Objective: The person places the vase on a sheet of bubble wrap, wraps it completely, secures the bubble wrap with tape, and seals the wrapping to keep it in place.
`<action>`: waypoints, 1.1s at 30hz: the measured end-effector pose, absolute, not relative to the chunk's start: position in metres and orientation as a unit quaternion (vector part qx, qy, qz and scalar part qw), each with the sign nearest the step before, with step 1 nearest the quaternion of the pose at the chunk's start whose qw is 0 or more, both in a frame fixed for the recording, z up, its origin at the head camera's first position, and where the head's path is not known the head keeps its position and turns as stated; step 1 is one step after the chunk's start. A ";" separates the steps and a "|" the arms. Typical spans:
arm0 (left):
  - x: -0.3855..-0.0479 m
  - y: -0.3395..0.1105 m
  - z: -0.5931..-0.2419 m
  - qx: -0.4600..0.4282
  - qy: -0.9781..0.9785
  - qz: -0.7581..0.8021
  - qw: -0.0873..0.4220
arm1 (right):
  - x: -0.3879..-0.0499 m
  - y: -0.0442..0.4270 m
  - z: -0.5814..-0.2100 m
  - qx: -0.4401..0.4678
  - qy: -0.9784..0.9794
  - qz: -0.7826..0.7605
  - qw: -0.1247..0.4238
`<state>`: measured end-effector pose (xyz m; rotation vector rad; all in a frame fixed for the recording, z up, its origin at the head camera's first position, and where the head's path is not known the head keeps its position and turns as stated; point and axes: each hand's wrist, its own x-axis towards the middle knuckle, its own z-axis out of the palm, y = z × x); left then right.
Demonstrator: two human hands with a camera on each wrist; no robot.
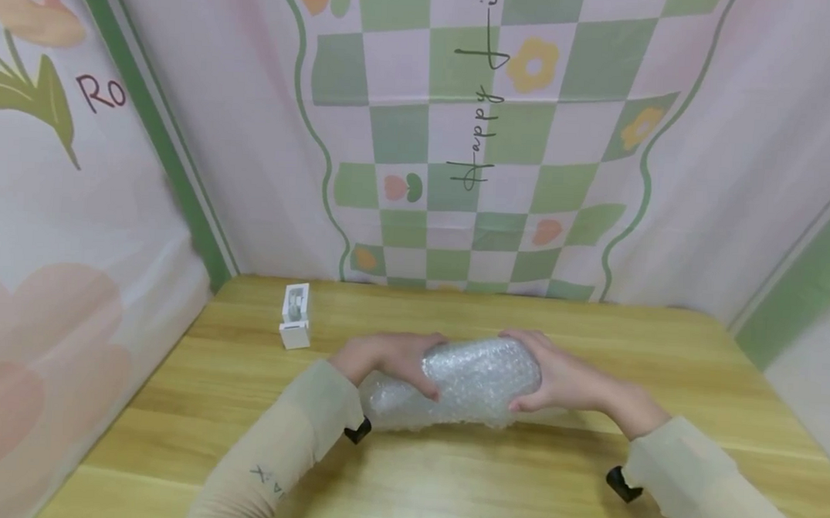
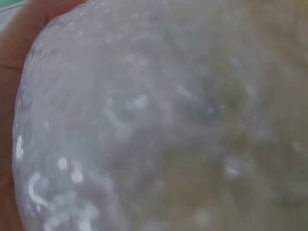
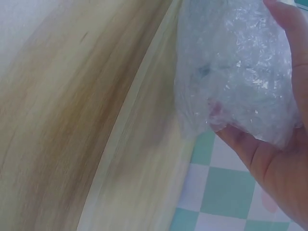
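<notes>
A bundle of clear bubble wrap [image 1: 479, 378] lies across the middle of the wooden table, held between both hands. My left hand [image 1: 402, 360] grips its left part, thumb on the near side and fingers over the top. At the bundle's right end my right hand [image 1: 556, 377] curls round it, thumb in front. In the left wrist view the bubble wrap [image 2: 144, 115] fills nearly everything. The right wrist view shows the bubble wrap [image 3: 240, 67] within the right hand [image 3: 279, 163]. What the wrap encloses cannot be made out.
A small white box [image 1: 295, 315] with a pale item in it stands at the table's back left. Behind the wooden table [image 1: 447, 477] hangs a green-and-white checked cloth [image 1: 455, 137]. Patterned cloth walls [image 1: 76, 221] flank the sides.
</notes>
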<state>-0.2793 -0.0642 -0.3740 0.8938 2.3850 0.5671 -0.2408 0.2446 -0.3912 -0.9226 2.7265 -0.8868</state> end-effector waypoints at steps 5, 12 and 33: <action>-0.277 -0.067 -0.374 0.336 0.874 0.242 0.254 | -0.242 0.244 -0.390 -0.303 0.906 -0.289 0.067; -0.270 -0.064 -0.374 0.362 0.904 0.168 0.152 | -0.244 0.244 -0.389 -0.292 0.909 -0.287 0.070; -0.260 -0.072 -0.384 0.401 0.904 0.129 0.072 | -0.258 0.247 -0.390 -0.276 0.880 -0.367 0.122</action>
